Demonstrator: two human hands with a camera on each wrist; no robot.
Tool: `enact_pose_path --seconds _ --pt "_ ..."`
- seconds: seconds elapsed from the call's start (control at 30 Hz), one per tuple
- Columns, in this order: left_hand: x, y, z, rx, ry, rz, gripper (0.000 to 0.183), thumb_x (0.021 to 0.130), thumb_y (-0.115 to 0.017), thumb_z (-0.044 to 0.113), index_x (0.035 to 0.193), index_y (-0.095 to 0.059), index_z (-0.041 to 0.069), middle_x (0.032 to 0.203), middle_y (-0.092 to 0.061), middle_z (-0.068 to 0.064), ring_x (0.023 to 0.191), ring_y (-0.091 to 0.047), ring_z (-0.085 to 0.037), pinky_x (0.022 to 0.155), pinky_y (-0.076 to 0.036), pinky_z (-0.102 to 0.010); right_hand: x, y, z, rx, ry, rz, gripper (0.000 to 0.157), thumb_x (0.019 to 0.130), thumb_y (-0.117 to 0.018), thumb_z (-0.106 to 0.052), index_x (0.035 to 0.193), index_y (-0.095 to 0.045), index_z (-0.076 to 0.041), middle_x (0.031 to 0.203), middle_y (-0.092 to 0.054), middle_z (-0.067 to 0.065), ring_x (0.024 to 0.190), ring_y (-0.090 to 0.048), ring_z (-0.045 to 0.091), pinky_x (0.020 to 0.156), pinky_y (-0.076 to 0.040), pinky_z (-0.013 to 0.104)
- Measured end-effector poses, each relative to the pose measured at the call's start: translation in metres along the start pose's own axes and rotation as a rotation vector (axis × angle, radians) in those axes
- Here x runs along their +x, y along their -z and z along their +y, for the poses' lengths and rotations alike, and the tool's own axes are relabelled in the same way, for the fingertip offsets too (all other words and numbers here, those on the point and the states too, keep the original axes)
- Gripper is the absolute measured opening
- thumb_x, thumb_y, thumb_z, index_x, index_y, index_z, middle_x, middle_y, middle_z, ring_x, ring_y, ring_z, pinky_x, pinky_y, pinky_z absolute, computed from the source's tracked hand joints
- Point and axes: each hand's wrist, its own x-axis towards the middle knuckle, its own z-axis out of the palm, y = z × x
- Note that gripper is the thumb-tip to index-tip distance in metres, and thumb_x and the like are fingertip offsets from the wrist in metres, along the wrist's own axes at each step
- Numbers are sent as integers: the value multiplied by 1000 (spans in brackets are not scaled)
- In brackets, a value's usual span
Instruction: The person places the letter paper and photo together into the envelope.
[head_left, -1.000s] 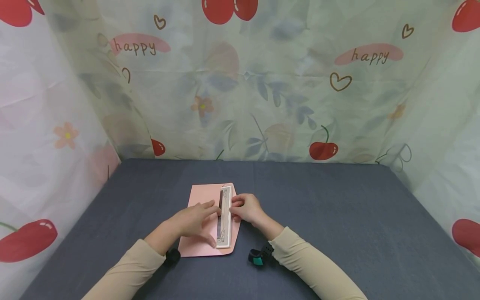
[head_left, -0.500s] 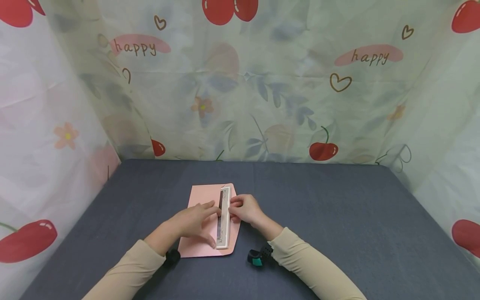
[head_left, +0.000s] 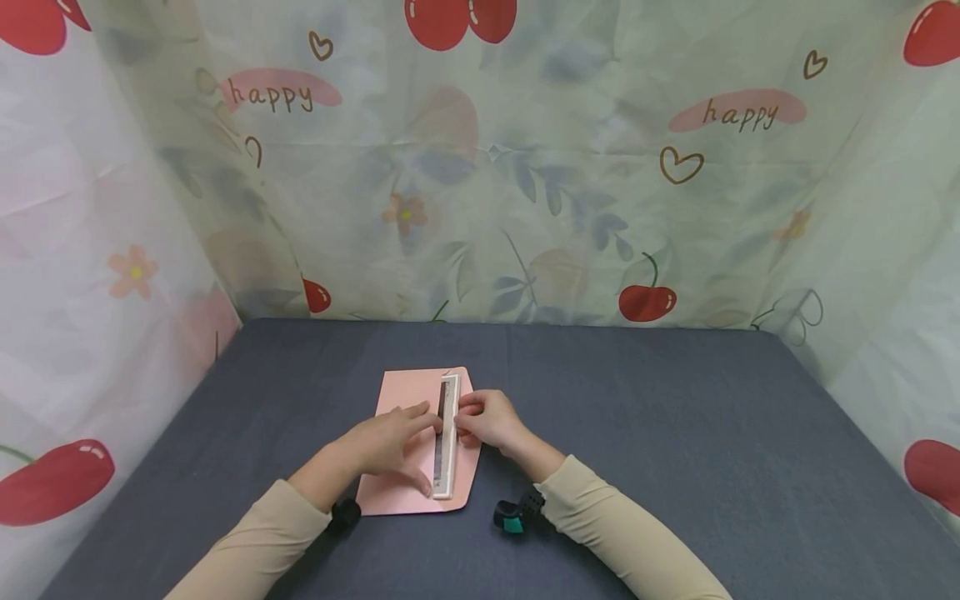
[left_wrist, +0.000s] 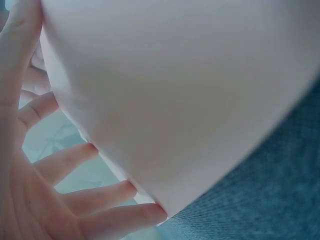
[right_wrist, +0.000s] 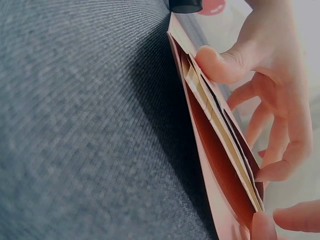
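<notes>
A pink envelope [head_left: 401, 387] lies on the dark cloth. Along its right side shows a narrow strip of a white-bordered card [head_left: 451, 467]; the rest of the card is inside the envelope. In the right wrist view the card's layered edge [right_wrist: 215, 117] sits in the gaping mouth. My left hand [head_left: 382, 442] rests on the envelope with spread, mostly straight fingers; its thumb and index fingertips are at the mouth's edge. My right hand [head_left: 491, 418] pinches the card's outer right edge between thumb and fingers.
A dark cloth [head_left: 675, 433] covers the table. Patterned curtains [head_left: 525, 208] stand behind it and at both sides. Black wrist devices [head_left: 517, 515] hang beneath both forearms, one close by the envelope's lower left corner.
The card has slid left into the envelope, so its visible strip is narrower. My right hand has moved slightly left with it. The left hand and envelope have stayed in place.
</notes>
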Motion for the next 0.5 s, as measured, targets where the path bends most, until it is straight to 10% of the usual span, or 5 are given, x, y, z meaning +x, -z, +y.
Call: enact_pose_path --seconds 0.5 --pt "0 1 0 19 -8 -6 74 59 -77 61 118 -49 27 150 -34 -15 129 -41 -46 99 -40 -57 2 0 2 -8 2 -13 33 86 -62 -4 117 -56 6 93 -66 17 61 -61 8 55 -54 23"
